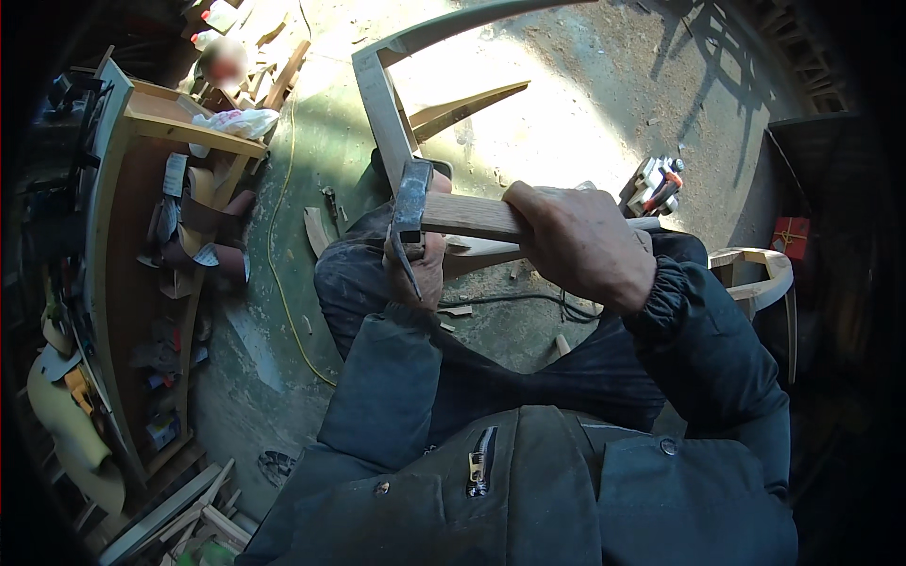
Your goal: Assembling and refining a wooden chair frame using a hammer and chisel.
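Observation:
My right hand is closed around the wooden handle of a claw hammer, held level across my lap. The dark metal hammer head is at the left end, its curved claw reaching down over my left hand. My left hand is closed at the near end of a bent wooden frame piece, which looks like part of a chair. The hammer head hides some of its fingers and the joint there. Below the handle, a pale wooden piece runs between my knees.
A wooden shelf frame with sandpaper rolls stands at left. A yellow cord crosses the floor. Tools lie at the right, near a rounded wooden seat frame and a red box. Wood scraps lie lower left.

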`<state>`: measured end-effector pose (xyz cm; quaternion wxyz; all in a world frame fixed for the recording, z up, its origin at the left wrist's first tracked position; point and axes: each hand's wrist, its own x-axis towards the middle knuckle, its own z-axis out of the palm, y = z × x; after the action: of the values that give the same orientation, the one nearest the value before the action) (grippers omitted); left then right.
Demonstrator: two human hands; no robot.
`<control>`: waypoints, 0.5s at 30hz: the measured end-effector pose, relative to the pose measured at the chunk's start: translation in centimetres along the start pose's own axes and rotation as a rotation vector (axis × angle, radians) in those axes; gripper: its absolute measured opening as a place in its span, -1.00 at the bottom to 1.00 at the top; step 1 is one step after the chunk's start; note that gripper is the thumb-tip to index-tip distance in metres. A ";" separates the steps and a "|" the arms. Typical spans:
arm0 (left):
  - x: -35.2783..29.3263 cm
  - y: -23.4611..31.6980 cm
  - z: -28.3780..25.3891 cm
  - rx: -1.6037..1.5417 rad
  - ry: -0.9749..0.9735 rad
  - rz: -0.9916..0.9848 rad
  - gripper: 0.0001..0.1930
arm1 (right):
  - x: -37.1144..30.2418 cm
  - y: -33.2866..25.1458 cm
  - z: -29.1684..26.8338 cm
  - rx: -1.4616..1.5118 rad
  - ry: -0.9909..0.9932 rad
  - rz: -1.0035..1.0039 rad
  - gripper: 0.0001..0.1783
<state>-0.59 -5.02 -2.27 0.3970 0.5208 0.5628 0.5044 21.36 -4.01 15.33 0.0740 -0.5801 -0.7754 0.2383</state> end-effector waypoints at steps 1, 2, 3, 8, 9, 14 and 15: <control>0.0 0.2 0.0 -0.039 0.016 0.011 -0.75 | 0.2 -0.4 -0.2 0.038 0.001 -0.016 -0.87; -0.1 -3.1 -0.7 -0.109 0.019 0.013 -0.70 | 0.5 -1.3 -0.4 0.041 -0.001 -0.027 -0.87; -0.2 -4.6 -1.4 -0.102 0.026 0.015 -0.70 | 1.0 -2.0 -0.6 0.072 0.038 -0.096 -0.85; -0.3 -7.6 -2.1 0.072 -0.014 0.025 -0.61 | 4.4 -2.6 0.1 -0.311 -0.175 -0.236 -0.88; -0.7 -6.5 -1.9 -0.022 -0.027 -0.200 -0.58 | 4.6 -2.7 -0.4 -0.312 -0.172 -0.230 -0.88; -0.2 -13.0 -4.3 -0.263 -0.086 -0.372 -0.63 | 4.2 -3.5 0.0 -0.170 -0.108 -0.257 -0.87; -0.4 -14.8 -3.6 -0.270 -0.095 -0.369 -0.63 | 4.3 -2.9 0.0 -0.300 -0.208 -0.225 -0.89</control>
<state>-6.76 -5.19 -16.16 0.5747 0.3744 0.5567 0.4687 17.47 -0.60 15.91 -0.0677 -0.4666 -0.8655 0.1689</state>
